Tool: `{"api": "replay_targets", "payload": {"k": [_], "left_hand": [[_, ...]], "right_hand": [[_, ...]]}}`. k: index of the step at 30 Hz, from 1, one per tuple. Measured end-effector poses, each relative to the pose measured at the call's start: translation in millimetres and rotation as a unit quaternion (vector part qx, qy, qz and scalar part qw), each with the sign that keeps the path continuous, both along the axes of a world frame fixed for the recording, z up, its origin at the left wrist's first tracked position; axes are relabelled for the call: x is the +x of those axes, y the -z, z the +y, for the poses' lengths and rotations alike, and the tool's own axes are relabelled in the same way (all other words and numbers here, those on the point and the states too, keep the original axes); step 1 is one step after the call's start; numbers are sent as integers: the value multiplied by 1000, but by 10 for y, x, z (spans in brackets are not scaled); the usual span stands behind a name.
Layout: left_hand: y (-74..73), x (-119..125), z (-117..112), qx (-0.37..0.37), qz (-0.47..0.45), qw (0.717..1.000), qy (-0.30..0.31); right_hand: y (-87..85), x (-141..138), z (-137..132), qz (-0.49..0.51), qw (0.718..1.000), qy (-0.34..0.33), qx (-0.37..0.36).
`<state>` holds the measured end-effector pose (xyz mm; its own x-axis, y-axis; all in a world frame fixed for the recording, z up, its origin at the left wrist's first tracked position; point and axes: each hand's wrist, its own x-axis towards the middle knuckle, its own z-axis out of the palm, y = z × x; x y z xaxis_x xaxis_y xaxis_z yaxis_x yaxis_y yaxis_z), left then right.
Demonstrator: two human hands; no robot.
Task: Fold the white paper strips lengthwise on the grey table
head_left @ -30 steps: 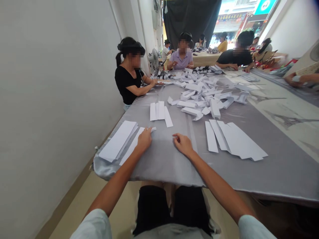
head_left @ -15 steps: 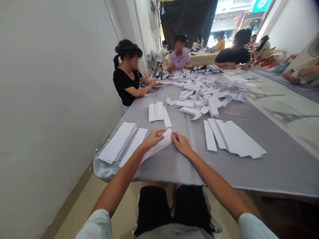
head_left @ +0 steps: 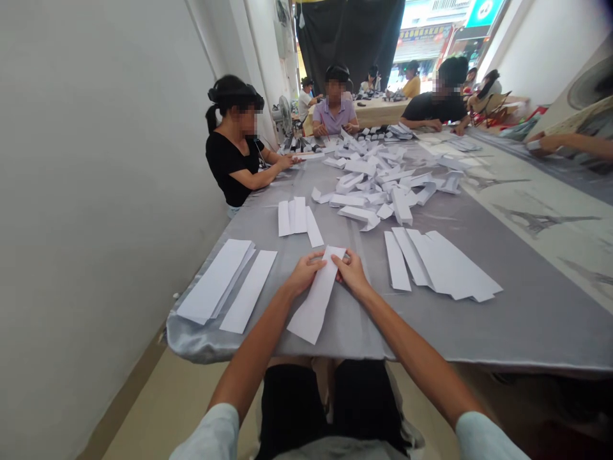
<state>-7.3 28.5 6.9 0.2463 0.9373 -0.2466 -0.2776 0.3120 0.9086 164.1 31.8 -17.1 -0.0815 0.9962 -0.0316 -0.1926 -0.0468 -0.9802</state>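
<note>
A long white paper strip (head_left: pixel 317 297) is held by its far end between my two hands, its near end hanging toward the table's front edge. My left hand (head_left: pixel 306 271) grips the strip's left side, thumb on top. On the right side, my right hand (head_left: pixel 351 269) pinches it the same way, with the fingers partly hidden beneath. Left of my hands lie a single white strip (head_left: pixel 249 291) and a stack of strips (head_left: pixel 215 279). Several folded strips (head_left: pixel 293 217) lie just beyond my left hand. To the right, more flat strips (head_left: pixel 445 265) are fanned out.
A heap of folded white paper pieces (head_left: pixel 373 176) covers the middle of the grey-clothed table (head_left: pixel 479 332). A person in black (head_left: pixel 234 156) sits at the left edge, and other people sit at the far side. A wall (head_left: pixel 96 191) rises on the left.
The strip has turned from edge-on and slanted to lying face up toward me. My right hand has moved onto its right edge, thumb now on top. The view has shifted slightly.
</note>
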Motion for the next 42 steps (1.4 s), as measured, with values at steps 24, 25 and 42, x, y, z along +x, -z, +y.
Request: {"api": "replay_targets", "payload": {"k": [24,25,42], "left_hand": [[260,143,-87,157,29,976,-146],[265,158,-81,164,32,974,-150],[187,66,-68,91,-25,983,-156]], "right_hand": [[134,17,22,-92,991,-8,98],[135,15,26,-83,992,-3,96],[-26,-1,-102,29,986,-164,-19]]}}
